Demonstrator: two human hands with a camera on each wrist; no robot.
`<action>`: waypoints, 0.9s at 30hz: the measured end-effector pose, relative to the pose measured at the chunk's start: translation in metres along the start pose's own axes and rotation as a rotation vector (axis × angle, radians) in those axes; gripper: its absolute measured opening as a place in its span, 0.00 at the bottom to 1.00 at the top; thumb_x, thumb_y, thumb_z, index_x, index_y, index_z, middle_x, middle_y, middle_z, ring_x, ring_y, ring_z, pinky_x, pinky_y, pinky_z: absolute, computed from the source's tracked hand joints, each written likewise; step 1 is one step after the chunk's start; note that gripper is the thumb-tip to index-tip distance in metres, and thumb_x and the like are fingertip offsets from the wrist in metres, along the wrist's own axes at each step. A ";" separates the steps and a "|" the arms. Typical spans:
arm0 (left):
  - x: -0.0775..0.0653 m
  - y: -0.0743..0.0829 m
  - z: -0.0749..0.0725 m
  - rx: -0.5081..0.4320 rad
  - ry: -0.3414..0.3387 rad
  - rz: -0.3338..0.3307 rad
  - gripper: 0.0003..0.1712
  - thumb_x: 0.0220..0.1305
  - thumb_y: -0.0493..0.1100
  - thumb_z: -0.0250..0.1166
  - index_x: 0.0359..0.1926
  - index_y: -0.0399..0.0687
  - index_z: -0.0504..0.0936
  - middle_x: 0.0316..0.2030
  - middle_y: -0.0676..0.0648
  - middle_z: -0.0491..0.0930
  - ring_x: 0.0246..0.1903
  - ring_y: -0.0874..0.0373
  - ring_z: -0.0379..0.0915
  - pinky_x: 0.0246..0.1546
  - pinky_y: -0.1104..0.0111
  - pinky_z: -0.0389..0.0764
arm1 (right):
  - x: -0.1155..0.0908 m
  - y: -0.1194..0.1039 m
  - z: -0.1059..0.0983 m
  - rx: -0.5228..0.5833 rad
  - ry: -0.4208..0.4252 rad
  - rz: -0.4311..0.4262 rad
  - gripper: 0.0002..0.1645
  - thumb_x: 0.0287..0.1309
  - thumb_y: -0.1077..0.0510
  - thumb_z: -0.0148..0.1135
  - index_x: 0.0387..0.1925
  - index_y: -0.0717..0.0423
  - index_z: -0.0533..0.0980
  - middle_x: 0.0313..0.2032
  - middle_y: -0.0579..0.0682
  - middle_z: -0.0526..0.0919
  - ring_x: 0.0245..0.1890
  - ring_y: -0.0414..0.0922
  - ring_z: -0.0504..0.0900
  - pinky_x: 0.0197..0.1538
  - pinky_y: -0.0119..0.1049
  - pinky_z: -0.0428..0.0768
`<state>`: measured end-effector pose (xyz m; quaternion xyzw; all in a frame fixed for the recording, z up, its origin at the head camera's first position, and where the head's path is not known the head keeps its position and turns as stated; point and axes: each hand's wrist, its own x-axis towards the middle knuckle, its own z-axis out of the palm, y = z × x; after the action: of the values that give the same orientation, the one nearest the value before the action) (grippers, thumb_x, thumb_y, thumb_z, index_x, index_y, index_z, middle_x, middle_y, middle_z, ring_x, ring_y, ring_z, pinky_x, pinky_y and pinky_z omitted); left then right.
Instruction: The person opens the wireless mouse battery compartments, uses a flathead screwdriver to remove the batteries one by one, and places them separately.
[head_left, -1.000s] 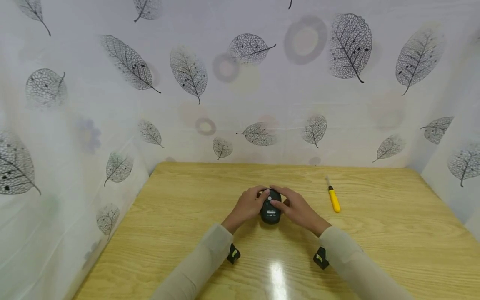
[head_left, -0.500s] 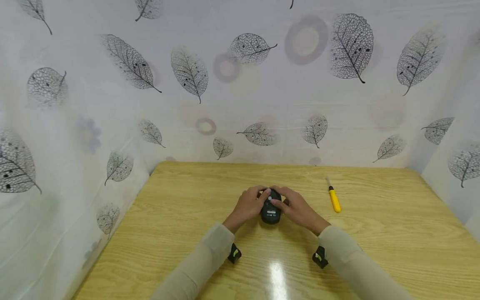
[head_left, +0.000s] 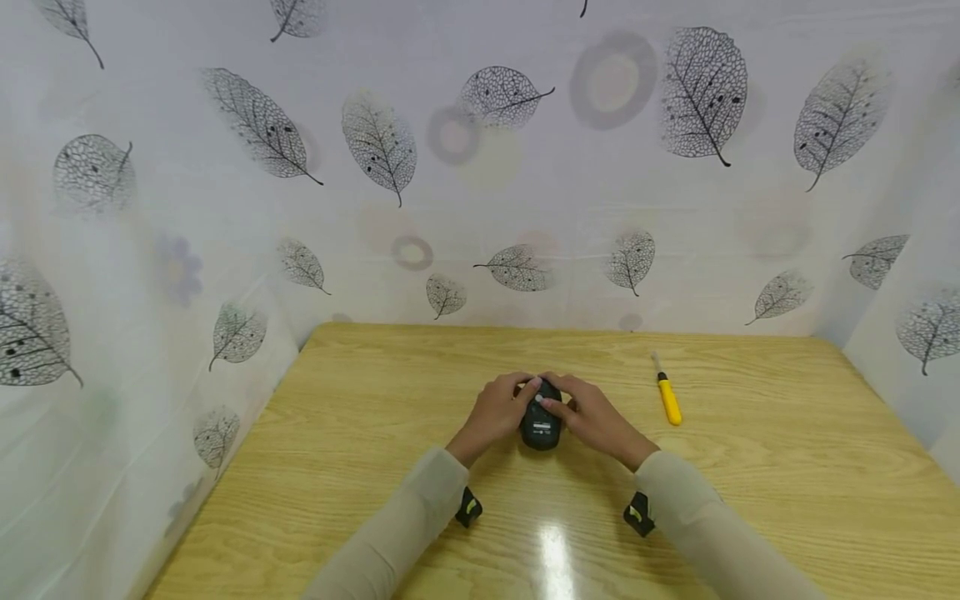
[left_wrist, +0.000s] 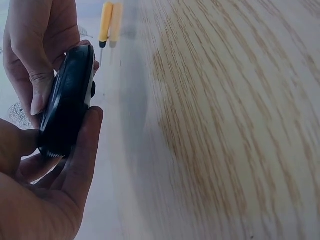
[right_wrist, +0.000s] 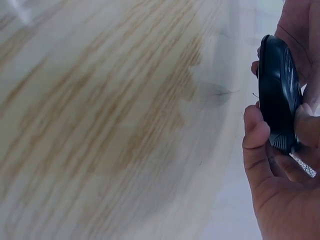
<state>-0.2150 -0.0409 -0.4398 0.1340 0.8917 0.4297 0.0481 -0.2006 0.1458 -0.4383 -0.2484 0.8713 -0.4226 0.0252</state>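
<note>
A black computer mouse (head_left: 541, 432) is held with its underside facing up, showing a small label and a pale round spot. My left hand (head_left: 491, 414) grips its left side, thumb on the underside near the far end. From the right, my right hand (head_left: 602, 419) holds the same end, with its thumb also pressing on the underside. Both wrist views show the side of the mouse (left_wrist: 68, 100) between curled fingers. In the right wrist view the mouse (right_wrist: 276, 95) hides some of the fingers behind it.
A yellow-handled screwdriver (head_left: 669, 401) lies on the wooden table (head_left: 360, 417) to the right of the hands, its shaft pointing away. A leaf-printed curtain (head_left: 525, 192) hangs behind the table and along both sides.
The near end of the mouse has shifted very slightly toward me. Both hands keep the same hold, and the screwdriver lies where it was.
</note>
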 end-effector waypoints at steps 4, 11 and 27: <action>0.000 0.000 -0.002 -0.006 -0.001 0.013 0.26 0.80 0.56 0.50 0.63 0.43 0.80 0.60 0.43 0.80 0.61 0.47 0.75 0.61 0.51 0.76 | 0.000 0.000 -0.005 0.031 -0.002 0.015 0.31 0.72 0.58 0.61 0.71 0.66 0.67 0.62 0.65 0.75 0.32 0.45 0.84 0.31 0.33 0.83; -0.002 0.002 -0.005 -0.030 -0.010 0.025 0.25 0.80 0.55 0.51 0.62 0.44 0.81 0.58 0.44 0.81 0.56 0.49 0.78 0.57 0.53 0.80 | 0.003 0.004 -0.010 0.072 0.026 -0.005 0.30 0.66 0.61 0.67 0.67 0.64 0.72 0.61 0.64 0.78 0.37 0.47 0.88 0.35 0.38 0.87; -0.009 -0.007 -0.010 -0.395 -0.187 -0.126 0.33 0.69 0.53 0.68 0.69 0.46 0.71 0.55 0.40 0.80 0.54 0.51 0.79 0.54 0.55 0.81 | 0.002 0.002 -0.012 0.081 0.065 0.030 0.28 0.68 0.61 0.65 0.66 0.63 0.74 0.59 0.65 0.79 0.35 0.45 0.88 0.33 0.35 0.85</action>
<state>-0.2098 -0.0546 -0.4391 0.1056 0.7886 0.5776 0.1826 -0.2067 0.1545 -0.4315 -0.2200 0.8575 -0.4648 0.0131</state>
